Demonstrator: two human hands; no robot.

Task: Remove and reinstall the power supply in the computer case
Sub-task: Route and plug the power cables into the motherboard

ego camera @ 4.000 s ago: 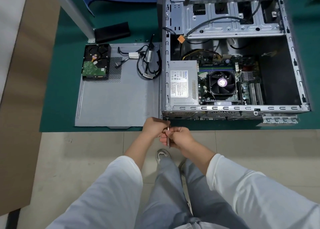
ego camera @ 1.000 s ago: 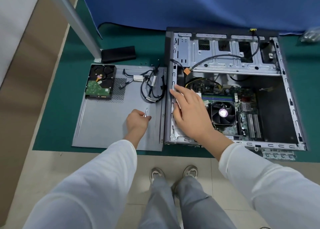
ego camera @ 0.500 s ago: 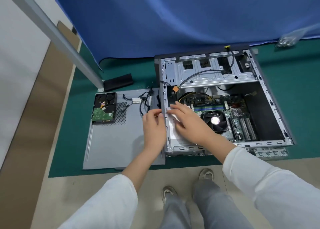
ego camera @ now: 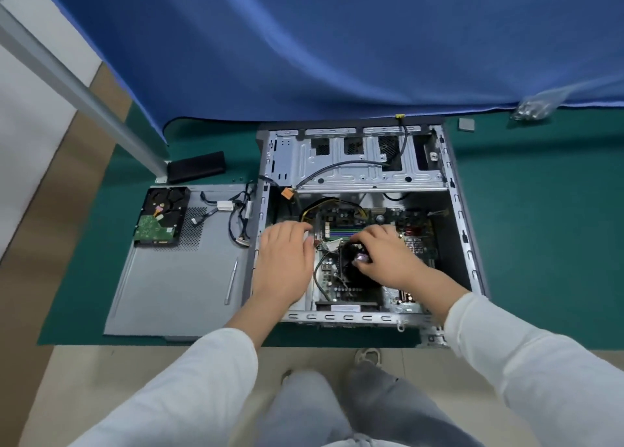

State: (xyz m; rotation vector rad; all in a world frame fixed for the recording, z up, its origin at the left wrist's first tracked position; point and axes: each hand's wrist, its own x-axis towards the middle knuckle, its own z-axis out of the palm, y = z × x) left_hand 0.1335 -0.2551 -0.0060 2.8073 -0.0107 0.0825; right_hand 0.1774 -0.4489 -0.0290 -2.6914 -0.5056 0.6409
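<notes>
Head view looks down into the open computer case (ego camera: 354, 317), which lies on its side on a green mat (ego camera: 540, 244). The power supply (ego camera: 310, 294) sits in the case's 8 o'clock corner against the left wall. Its long axis seems to run from 6 to 12 o'clock, but only a pale sliver shows at its right edge. The left hand (ego camera: 287, 264) is the nearer one: it lies flat on top of the unit, fingers straight and pointing to about 1 o'clock, pressing rather than grasping. The right hand (ego camera: 388, 257) is at 3 o'clock from the unit, over the fan (ego camera: 361, 257), its fingers curled down toward 9 o'clock. Whether they pinch a cable or plug I cannot tell. My judgement is that the unit's leads must be free before it can lift out. The case also holds the motherboard (ego camera: 418, 230), a yellow-and-black cable bundle (ego camera: 314, 207) at 12 o'clock from the unit, and a bare drive cage (ego camera: 354, 166) along the far side. At 9 o'clock from the case, the detached side panel (ego camera: 175, 284) carries a hard drive (ego camera: 162, 215), loose cables (ego camera: 239, 217) and a screwdriver (ego camera: 231, 281).
</notes>
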